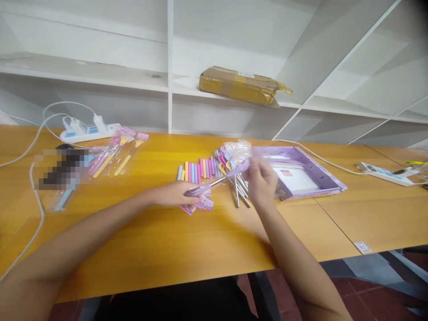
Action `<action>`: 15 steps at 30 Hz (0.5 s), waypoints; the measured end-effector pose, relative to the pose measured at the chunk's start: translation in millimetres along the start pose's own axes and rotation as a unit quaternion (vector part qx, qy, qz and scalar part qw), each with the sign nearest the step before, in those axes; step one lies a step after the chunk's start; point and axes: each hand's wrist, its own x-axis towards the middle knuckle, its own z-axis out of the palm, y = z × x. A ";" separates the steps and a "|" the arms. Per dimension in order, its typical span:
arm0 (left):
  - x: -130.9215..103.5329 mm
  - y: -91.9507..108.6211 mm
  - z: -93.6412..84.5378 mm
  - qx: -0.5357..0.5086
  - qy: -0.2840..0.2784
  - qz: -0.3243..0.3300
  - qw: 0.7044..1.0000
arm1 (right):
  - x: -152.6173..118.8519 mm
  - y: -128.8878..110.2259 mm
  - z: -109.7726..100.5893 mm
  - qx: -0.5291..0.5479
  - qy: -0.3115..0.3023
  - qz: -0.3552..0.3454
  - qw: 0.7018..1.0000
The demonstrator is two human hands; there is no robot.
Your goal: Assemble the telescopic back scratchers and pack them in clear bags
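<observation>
A back scratcher (219, 180) with a purple handle, a metal shaft and a purple upper end slants above the table. My left hand (170, 194) is closed round its handle. At the other end, my right hand (262, 180) is closed on the purple part, blurred by motion; whether clear film is also in its fingers is unclear. Behind them lies a row of coloured handle tubes (197, 170). Metal rods (241, 191) with coloured curled heads (224, 157) lie near my right hand, by clear plastic bags (239, 148). Small printed cards (204, 203) lie under my left hand.
An open purple box (321, 167) stands right of my right hand. Bagged back scratchers (122, 162) lie at left, near a power strip (90, 131) with white cables. Another power strip (384, 174) is at far right. A taped carton (239, 84) rests on the shelf.
</observation>
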 end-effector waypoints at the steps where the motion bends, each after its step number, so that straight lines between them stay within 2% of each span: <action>1: 0.2 -2.2 -2.2 -0.022 -0.018 0.000 1.000 | 6.0 0.4 -6.1 -0.015 0.003 -0.006 1.000; 3: 1.0 -6.1 -7.1 -0.041 -0.036 -0.002 0.998 | 15.9 2.9 -14.1 0.003 0.048 -0.010 0.999; 5: 2.4 -8.4 -11.0 -0.037 -0.032 -0.008 0.999 | 21.9 6.1 -15.4 0.088 0.110 0.004 0.990; 6: 3.2 -8.9 -12.1 -0.031 -0.027 -0.008 0.999 | 23.2 7.2 -14.0 0.139 0.103 0.018 0.985; 8: 4.4 -8.7 -12.2 -0.021 -0.024 -0.002 0.999 | 23.0 6.7 -9.1 0.216 0.014 0.052 0.975; 10: 5.0 -7.7 -9.7 -0.035 -0.026 0.001 0.999 | 20.6 2.3 -5.2 0.249 -0.082 0.069 0.962; 11: 4.9 -7.2 -7.9 -0.052 -0.030 0.000 0.998 | 19.3 -1.3 -4.7 0.256 -0.106 0.067 0.958; 15: 3.7 -5.8 -1.7 -0.090 -0.058 0.008 0.994 | 17.4 -20.3 -12.7 0.219 -0.127 0.042 0.967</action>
